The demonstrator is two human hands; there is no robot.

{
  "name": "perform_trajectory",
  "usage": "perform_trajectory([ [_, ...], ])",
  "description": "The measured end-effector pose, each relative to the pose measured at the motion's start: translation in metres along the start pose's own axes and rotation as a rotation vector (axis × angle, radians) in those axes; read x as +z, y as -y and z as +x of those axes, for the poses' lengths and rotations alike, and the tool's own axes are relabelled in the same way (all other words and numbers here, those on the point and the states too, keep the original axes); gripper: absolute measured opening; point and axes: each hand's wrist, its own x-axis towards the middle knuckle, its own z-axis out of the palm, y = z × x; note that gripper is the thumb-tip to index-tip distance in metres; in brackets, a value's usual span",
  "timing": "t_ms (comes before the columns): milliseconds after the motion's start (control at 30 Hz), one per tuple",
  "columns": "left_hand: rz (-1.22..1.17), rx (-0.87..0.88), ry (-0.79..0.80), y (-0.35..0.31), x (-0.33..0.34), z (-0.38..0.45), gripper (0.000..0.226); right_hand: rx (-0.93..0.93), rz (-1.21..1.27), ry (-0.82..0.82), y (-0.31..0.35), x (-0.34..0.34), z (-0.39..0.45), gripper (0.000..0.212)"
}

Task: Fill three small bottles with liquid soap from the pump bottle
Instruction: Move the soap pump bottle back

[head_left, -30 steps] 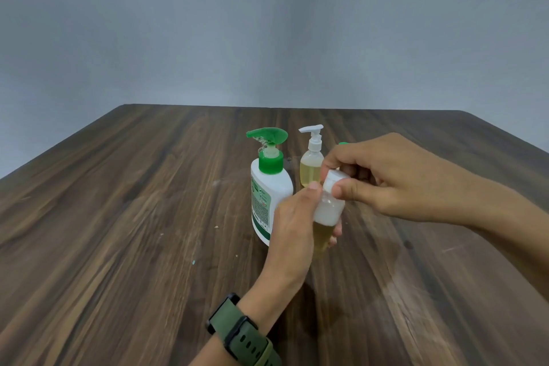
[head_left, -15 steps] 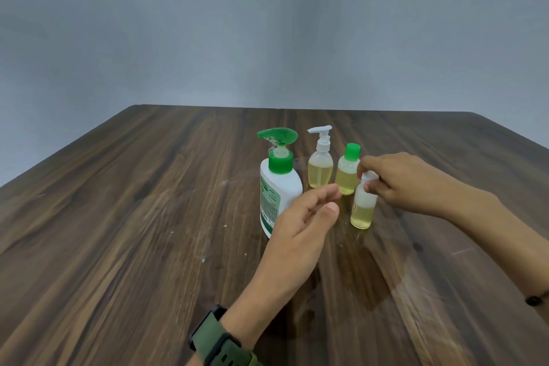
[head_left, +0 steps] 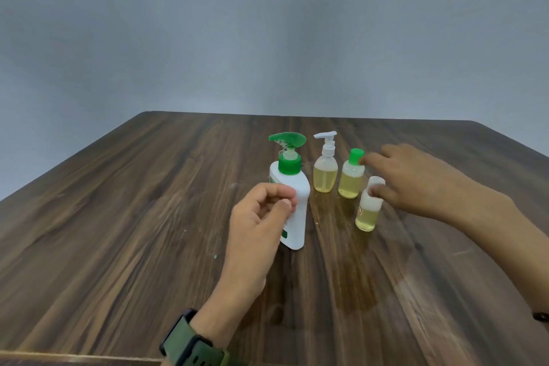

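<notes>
White pump bottle (head_left: 297,217) with green pump; dark wood-grain table (head_left: 118,217).

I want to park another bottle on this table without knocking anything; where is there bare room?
Bare wood lies left of the pump bottle to the table edge, and behind the bottles. Crowded: the white-pump bottle, green-capped bottle, white-capped bottle and right hand.
</notes>
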Motion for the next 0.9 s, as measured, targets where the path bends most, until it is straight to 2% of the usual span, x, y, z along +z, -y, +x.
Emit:
perform_trajectory([
  [67, 0.026, 0.024, -0.079, -0.001, -0.005, 0.005, 0.031, -0.043, 0.144, -0.214, 0.021, -0.012, -0.006, 0.038],
  [133, 0.090, 0.053, -0.122, -0.001, -0.008, 0.012, 0.035, -0.041, 0.376, -0.291, 0.050, -0.020, -0.010, 0.039],
  [233, 0.243, 0.034, -0.108, 0.002, -0.012, 0.025, 0.037, 0.034, 0.650, -0.206, 0.083, -0.010, -0.009, 0.036],
  [333, 0.286, -0.093, 0.027, 0.006, -0.016, 0.039, 0.053, 0.108, 0.825, -0.169, 0.096, 0.008, -0.007, 0.043],
  [433, 0.225, -0.183, 0.223, 0.009, -0.018, 0.047, 0.058, 0.171, 0.884, -0.205, 0.103, 0.025, -0.004, 0.050],
  [500, 0.245, -0.161, 0.265, 0.013, -0.021, 0.050, 0.052, 0.212, 0.875, -0.227, 0.107, 0.036, -0.002, 0.049],
  [667, 0.421, -0.071, 0.190, 0.021, -0.028, 0.047, 0.038, 0.256, 0.989, -0.269, 0.106, 0.051, -0.002, 0.047],
  [900, 0.497, 0.037, 0.134, 0.019, -0.022, 0.041, 0.037, 0.280, 1.007, -0.225, 0.102, 0.055, 0.004, 0.049],
])
